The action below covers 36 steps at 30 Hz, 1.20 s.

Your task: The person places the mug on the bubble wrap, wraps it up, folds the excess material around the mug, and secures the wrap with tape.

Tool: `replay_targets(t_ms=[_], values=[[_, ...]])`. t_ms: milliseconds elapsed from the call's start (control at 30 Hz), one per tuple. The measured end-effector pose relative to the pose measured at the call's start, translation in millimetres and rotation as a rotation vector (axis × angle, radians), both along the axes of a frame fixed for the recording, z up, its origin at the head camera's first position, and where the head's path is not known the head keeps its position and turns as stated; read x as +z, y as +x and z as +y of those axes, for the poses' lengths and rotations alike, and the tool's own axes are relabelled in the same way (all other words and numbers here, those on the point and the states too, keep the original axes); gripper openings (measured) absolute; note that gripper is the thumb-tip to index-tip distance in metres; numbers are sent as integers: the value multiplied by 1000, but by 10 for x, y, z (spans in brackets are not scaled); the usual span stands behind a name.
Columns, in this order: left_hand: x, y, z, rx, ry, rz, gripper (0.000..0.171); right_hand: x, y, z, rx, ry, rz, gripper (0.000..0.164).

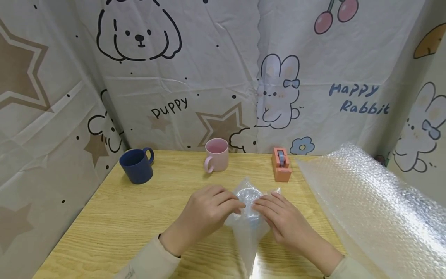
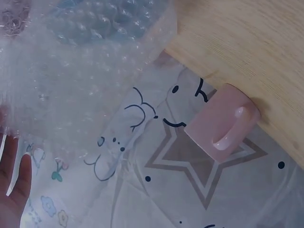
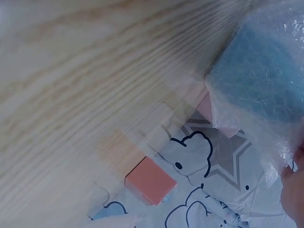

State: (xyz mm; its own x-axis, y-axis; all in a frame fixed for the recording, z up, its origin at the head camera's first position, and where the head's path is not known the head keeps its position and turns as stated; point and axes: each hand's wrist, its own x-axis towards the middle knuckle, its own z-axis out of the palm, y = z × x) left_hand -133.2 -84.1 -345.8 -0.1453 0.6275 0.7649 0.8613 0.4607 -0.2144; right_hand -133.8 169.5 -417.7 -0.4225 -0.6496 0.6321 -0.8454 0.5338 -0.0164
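A light blue cup-shaped thing (image 3: 259, 76) stands on the table inside a piece of bubble wrap (image 1: 247, 236). Its round rim shows through the plastic in the head view, and one pointed end of the wrap trails toward the front edge. From the left, my left hand (image 1: 210, 207) pinches the wrap near the rim with thumb and fingers. Opposite it, my right hand (image 1: 283, 219) holds the other side, fingertips bent over the top. The wrist views show the blue only cloudily through the bubbles, with each hand partly cut off at the frame edge.
Behind stand a pink mug (image 1: 217, 157) and an orange tape dispenser (image 1: 281, 168). A navy mug (image 1: 136, 166) is at the back left. Along the right side lies a large sheet of bubble wrap (image 1: 376, 209). Printed cloth (image 1: 216, 69) hangs around the wooden table (image 1: 139, 217).
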Motion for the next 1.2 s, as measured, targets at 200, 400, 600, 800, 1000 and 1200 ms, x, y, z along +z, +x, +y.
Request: replay_targets(t_ms=[200,400,600,800,1000,1200], values=[[26,-165,92,20,8,-18,16,29,-22,14,10,0,3,46],[3,-301,194,56,3,-103,16,27,-37,34,11,11,20,46],[-102,-429,296,107,13,-214,12,0,-31,36,-3,9,13,47],[-249,-523,374,109,14,-268,10,-12,-3,30,-19,-6,-7,51],[-341,-513,370,135,-10,-338,13,-28,-12,12,17,-38,28,47],[-328,-447,384,242,-38,-389,28,-18,-8,18,31,-31,8,45]])
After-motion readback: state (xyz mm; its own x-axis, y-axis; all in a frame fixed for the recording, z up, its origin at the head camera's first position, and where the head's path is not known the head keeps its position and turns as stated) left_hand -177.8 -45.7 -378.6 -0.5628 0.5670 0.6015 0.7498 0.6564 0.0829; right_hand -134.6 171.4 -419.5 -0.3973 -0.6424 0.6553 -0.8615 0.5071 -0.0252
